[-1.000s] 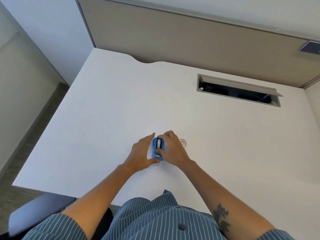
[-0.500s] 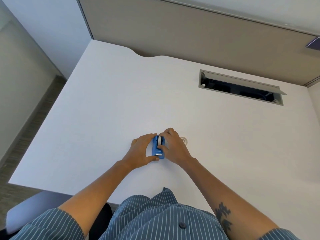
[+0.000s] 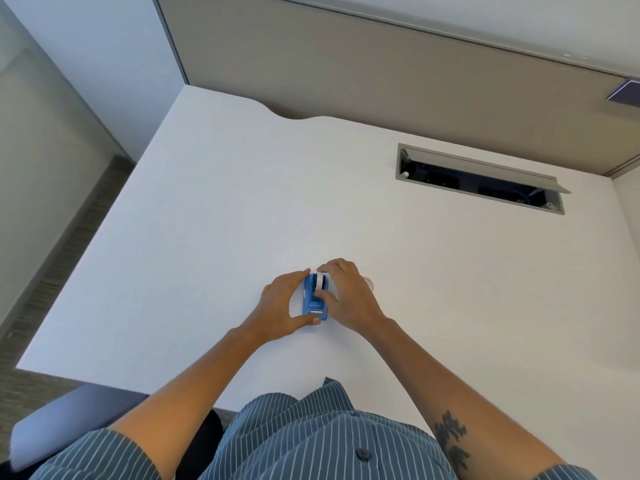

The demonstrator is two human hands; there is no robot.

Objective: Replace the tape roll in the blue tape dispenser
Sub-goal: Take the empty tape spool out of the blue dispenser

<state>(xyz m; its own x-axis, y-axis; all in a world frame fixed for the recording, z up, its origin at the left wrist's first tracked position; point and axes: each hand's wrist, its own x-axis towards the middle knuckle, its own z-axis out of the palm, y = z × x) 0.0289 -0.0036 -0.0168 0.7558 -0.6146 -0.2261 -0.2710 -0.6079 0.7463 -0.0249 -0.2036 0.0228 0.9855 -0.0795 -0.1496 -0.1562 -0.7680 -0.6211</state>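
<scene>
I read no writing on the dispenser [image 3: 314, 303], standing mid-desk [image 3: 194, 216]. My left hand [image 3: 282, 310] clamps its side; right hand [image 3: 348, 296] pinches the roll [image 3: 319, 282], seemingly lifted higher than before

Blue tape dispenser [image 3: 313, 301] looks smooth glossy plastic; desk [image 3: 207, 216] matt white laminate; shirt [image 3: 311, 441] striped cloth.

White desk [image 3: 214, 216] — open cable tray [image 3: 481, 180] recessed.
</scene>
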